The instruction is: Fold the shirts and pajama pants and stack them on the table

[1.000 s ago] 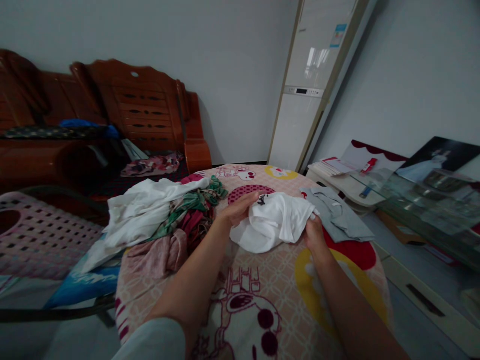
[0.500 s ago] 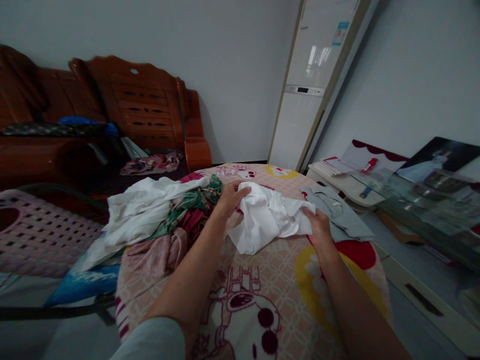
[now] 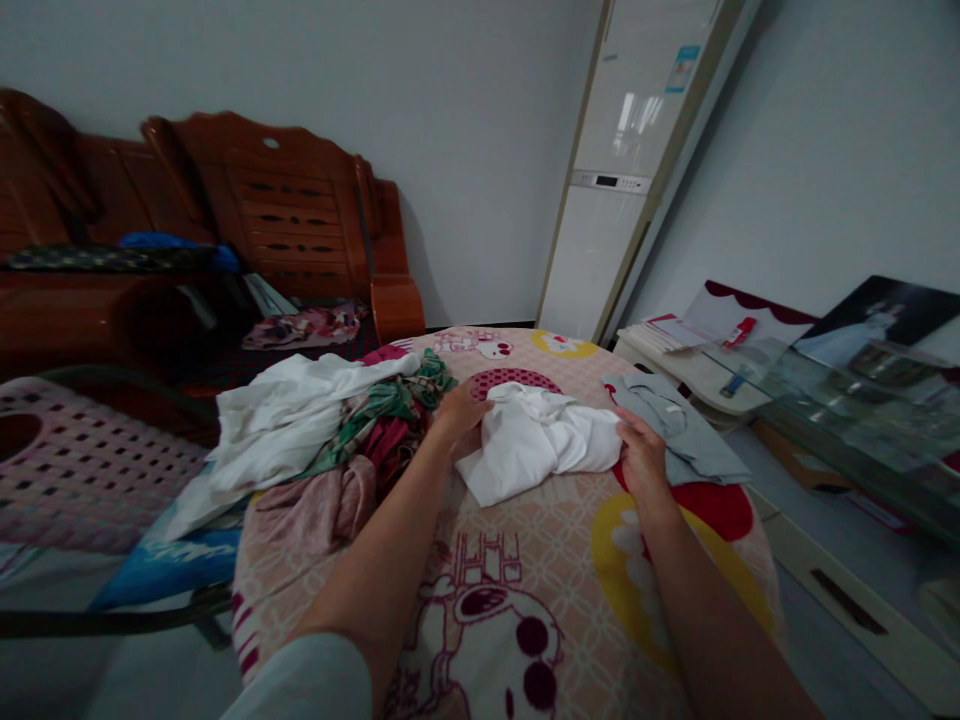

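Observation:
A crumpled white garment (image 3: 546,440) lies bunched on the patterned cloth of the round table (image 3: 517,560). My left hand (image 3: 462,408) grips its upper left edge, the fingertips partly hidden by the fabric. At the opposite side, my right hand (image 3: 642,450) pinches the right edge between thumb and fingers. A folded grey garment (image 3: 679,425) rests just beyond my right hand. Left of my left forearm is a loose heap with a white cloth (image 3: 289,410), a green patterned cloth (image 3: 375,410) and a dusty pink cloth (image 3: 319,505).
A pink woven chair (image 3: 97,465) and a blue bag (image 3: 176,560) stand at the left. Behind is a carved wooden bench (image 3: 277,220). A tall air conditioner (image 3: 600,200) stands at the back, and a glass shelf (image 3: 840,430) runs along the right.
The white garment has been lowered flatter onto the table, its top edge now lower. My left hand has dropped slightly, and the magenta patch of tablecloth behind shows more.

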`<state>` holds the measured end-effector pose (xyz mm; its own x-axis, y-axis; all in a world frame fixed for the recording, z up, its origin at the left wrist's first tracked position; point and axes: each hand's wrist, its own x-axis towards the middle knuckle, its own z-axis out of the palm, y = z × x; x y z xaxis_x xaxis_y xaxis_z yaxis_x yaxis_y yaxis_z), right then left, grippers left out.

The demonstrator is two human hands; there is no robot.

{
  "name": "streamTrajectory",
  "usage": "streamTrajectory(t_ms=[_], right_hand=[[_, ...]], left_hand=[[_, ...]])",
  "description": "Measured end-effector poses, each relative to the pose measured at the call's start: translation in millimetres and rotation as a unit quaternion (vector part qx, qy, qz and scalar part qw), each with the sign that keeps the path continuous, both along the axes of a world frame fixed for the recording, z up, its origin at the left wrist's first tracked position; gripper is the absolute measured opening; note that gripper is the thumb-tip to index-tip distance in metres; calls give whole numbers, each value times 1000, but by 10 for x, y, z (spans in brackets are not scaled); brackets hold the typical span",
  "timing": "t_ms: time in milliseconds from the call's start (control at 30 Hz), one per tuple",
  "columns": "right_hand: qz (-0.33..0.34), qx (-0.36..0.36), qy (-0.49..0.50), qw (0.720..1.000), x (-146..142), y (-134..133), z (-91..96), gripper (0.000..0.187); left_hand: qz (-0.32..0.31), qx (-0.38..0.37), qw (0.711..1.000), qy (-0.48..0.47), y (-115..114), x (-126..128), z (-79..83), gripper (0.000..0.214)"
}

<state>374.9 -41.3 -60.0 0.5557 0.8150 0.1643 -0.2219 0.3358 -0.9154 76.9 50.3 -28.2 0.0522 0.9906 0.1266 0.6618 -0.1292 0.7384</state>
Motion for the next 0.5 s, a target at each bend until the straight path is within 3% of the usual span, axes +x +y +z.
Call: streamTrajectory(t_ms=[67,133,267,367,500], right_hand=[[5,1,-8,1000,-1,10,-18,42],[10,-3,-17,1000,-6,18,-24,45],[53,-27,-61,996,-2,4,-9,55],[116,-41,-107,987,23,-36,6,64],[181,-61,-126,973,65,-75,-7,68]], left_hand=[[-4,-23,994,111,-31,-6,14,43],[-25,-36,986,162,-57,12,17,44],[-81,-33,981,176,-65,64,0,57],[-89,-37,978,183,-53,81,-11,66],[-99,-38,984,143,-67,86,8,60]])
